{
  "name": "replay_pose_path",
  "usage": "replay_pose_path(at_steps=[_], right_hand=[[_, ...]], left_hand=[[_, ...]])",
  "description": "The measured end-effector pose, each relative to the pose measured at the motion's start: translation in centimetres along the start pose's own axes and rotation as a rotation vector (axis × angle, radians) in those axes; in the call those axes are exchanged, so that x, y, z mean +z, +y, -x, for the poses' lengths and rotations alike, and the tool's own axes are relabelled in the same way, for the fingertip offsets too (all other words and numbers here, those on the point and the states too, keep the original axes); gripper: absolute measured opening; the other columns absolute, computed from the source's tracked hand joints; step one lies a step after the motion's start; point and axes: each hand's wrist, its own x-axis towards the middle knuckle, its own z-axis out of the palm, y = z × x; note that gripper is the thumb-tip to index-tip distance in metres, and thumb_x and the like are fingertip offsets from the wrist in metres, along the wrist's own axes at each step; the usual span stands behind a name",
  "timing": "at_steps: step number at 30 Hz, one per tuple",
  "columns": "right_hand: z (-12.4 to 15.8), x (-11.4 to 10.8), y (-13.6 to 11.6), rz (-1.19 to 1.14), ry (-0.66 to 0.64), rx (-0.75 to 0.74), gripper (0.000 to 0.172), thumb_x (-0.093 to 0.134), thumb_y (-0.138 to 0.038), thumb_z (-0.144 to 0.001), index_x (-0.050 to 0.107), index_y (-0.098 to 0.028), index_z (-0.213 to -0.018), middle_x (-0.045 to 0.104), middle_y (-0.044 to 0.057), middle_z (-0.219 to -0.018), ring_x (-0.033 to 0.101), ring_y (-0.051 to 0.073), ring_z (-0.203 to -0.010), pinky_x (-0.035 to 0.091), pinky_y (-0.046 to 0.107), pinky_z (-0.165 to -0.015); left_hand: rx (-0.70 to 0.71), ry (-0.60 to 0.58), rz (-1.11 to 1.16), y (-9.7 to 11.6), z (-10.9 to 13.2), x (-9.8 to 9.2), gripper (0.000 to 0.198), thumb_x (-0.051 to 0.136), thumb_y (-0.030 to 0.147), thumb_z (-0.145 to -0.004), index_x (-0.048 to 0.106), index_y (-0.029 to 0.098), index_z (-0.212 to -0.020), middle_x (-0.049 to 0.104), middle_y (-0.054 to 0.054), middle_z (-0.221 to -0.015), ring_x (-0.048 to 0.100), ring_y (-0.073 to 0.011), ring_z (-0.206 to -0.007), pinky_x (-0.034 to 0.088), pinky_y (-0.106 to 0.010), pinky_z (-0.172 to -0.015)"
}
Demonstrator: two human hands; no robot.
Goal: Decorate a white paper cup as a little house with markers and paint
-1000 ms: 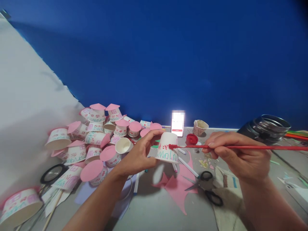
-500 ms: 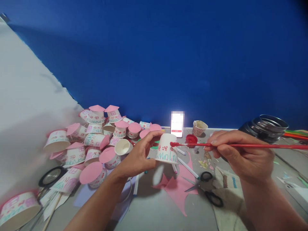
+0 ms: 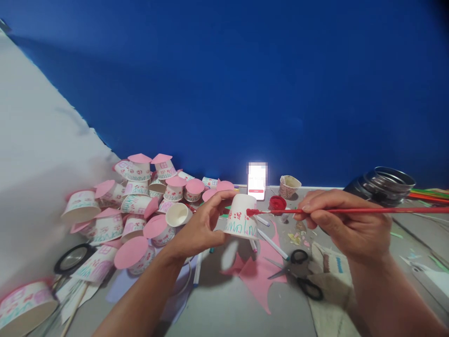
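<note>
My left hand (image 3: 205, 222) grips an upside-down white paper cup (image 3: 242, 203) from its left side. Red dabs and a green grass-like scribble run round the cup's wall. In my right hand (image 3: 345, 222) is a thin red paintbrush (image 3: 365, 210), held like a pen. Its red-coated bristles meet the right part of the cup's side, as far as I can see. Behind the brush stands a small open pot of red paint (image 3: 278, 203).
Many decorated cups with pink paper roofs (image 3: 131, 252) crowd the left. Scissors (image 3: 293, 271), pink paper scraps (image 3: 256, 281), markers (image 3: 273, 245) and a cloth (image 3: 329, 290) lie in front. Behind are a lit phone (image 3: 257, 180), a patterned cup (image 3: 290, 187) and a dark jar (image 3: 379, 185).
The whole view has shifted slightly. The brush tip stays at the cup's side, and both hands keep their holds. Little else differs.
</note>
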Motion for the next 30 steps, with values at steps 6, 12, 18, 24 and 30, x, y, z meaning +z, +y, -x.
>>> replay_pose_path(at_steps=[6, 12, 18, 24, 30], right_hand=[[0.02, 0.18, -0.19, -0.028, 0.054, -0.016, 0.005, 0.077, -0.024, -0.099, 0.082, -0.023, -0.100, 0.076, 0.002, -0.075, 0.073, 0.018, -0.066, 0.065, 0.036, -0.069], [-0.09, 0.25, -0.16, -0.014, -0.039, -0.010, 0.006, 0.076, -0.024, -0.099, 0.082, -0.024, -0.099, 0.079, 0.003, -0.076, 0.077, 0.021, -0.072, 0.064, 0.034, -0.065], [-0.05, 0.29, -0.14, 0.001, 0.029, -0.003, 0.006, 0.077, -0.024, -0.098, 0.083, -0.025, -0.099, 0.080, 0.004, -0.077, 0.076, 0.021, -0.068, 0.065, 0.036, -0.063], [-0.05, 0.18, -0.03, 0.001, 0.011, -0.008, 0.009, 0.074, -0.023, -0.100, 0.082, -0.026, -0.100, 0.080, 0.003, -0.078, 0.076, 0.020, -0.070, 0.064, 0.034, -0.063], [-0.10, 0.06, -0.04, 0.014, -0.012, -0.021, 0.008, 0.074, -0.025, -0.100, 0.082, -0.026, -0.099, 0.079, 0.003, -0.075, 0.075, 0.019, -0.070, 0.064, 0.032, -0.063]], left_hand=[[-0.011, 0.023, -0.039, -0.28, 0.06, -0.01, 0.077, 0.079, 0.003, -0.070, 0.061, 0.028, -0.141, 0.061, -0.009, -0.146, 0.056, -0.0330, -0.138, 0.045, -0.042, -0.113], [-0.010, 0.033, -0.056, -0.45, 0.00, 0.19, 0.079, 0.079, 0.004, -0.070, 0.059, 0.027, -0.142, 0.061, -0.011, -0.148, 0.056, -0.0328, -0.137, 0.045, -0.045, -0.115], [-0.008, 0.035, -0.057, -0.39, -0.12, 0.25, 0.079, 0.080, 0.004, -0.069, 0.060, 0.027, -0.141, 0.061, -0.011, -0.148, 0.056, -0.0341, -0.139, 0.045, -0.046, -0.116], [-0.003, 0.019, -0.033, -0.56, -0.08, 0.16, 0.079, 0.078, 0.002, -0.069, 0.060, 0.029, -0.141, 0.063, -0.010, -0.146, 0.057, -0.0333, -0.138, 0.046, -0.046, -0.114], [-0.016, 0.026, -0.011, -0.61, -0.10, 0.19, 0.077, 0.081, 0.006, -0.069, 0.060, 0.028, -0.141, 0.063, -0.011, -0.146, 0.057, -0.0333, -0.137, 0.044, -0.047, -0.116]])
